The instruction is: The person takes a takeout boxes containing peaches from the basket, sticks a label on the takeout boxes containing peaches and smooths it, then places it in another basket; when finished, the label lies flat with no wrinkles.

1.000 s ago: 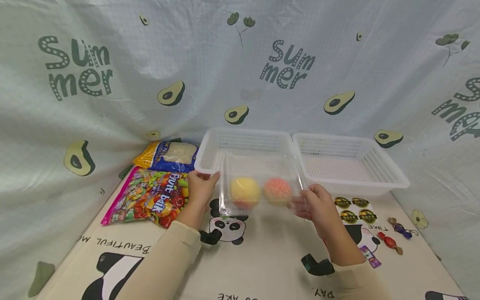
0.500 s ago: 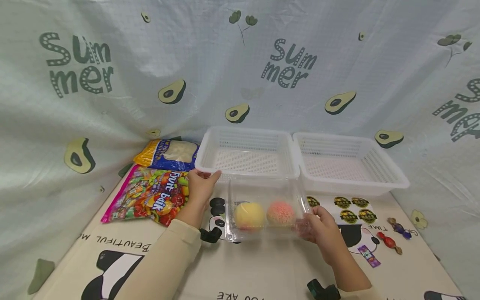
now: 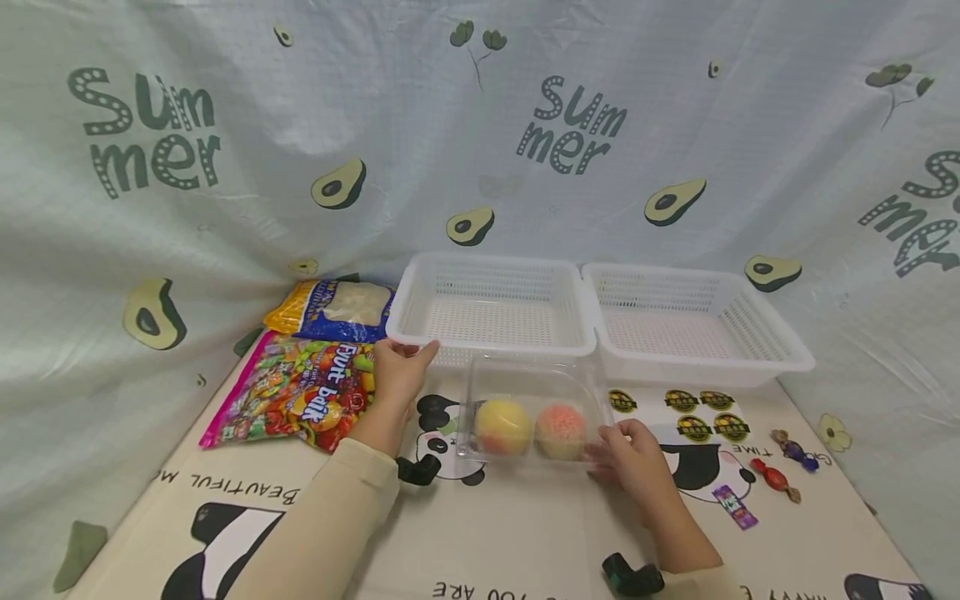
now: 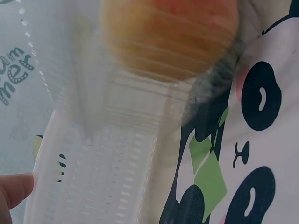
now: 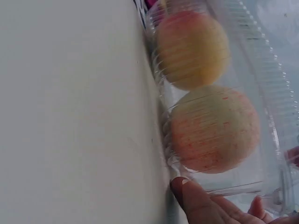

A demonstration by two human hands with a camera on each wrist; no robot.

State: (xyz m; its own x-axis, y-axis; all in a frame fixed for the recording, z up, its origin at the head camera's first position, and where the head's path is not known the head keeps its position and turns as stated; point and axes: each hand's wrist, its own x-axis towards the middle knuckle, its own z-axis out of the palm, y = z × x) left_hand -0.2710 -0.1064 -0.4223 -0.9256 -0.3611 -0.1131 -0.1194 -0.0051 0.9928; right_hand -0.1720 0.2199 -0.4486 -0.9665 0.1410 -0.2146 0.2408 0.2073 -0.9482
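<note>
My right hand [image 3: 633, 467] grips the right side of a clear plastic clamshell box [image 3: 480, 392], held in front of the left white basket [image 3: 495, 348]. Inside it lie a yellow, red-tinged peach [image 3: 503, 427] and a pinker peach [image 3: 561, 432], side by side. In the right wrist view my thumb and fingers [image 5: 198, 200] are at the box's end, close beside the pinker peach [image 5: 215, 130]. My left hand [image 3: 397, 379] holds the left basket's front left corner. In the left wrist view a digit [image 4: 18, 189] touches the basket rim [image 4: 39, 163]; the box overlaps the basket there.
A second white basket [image 3: 693, 367] adjoins on the right. At left are a colourful candy bag [image 3: 300, 392] and a blue-yellow packet [image 3: 337, 310]. Round stickers [image 3: 693, 427], wrapped candies [image 3: 776, 479] and a purple sachet [image 3: 735, 507] lie at right. A printed curtain [image 3: 420, 125] hangs behind.
The clear box with the peaches has come down from over the left basket's front toward me, then slightly back away. The right hand has moved with it; the left hand stays at the basket corner.
</note>
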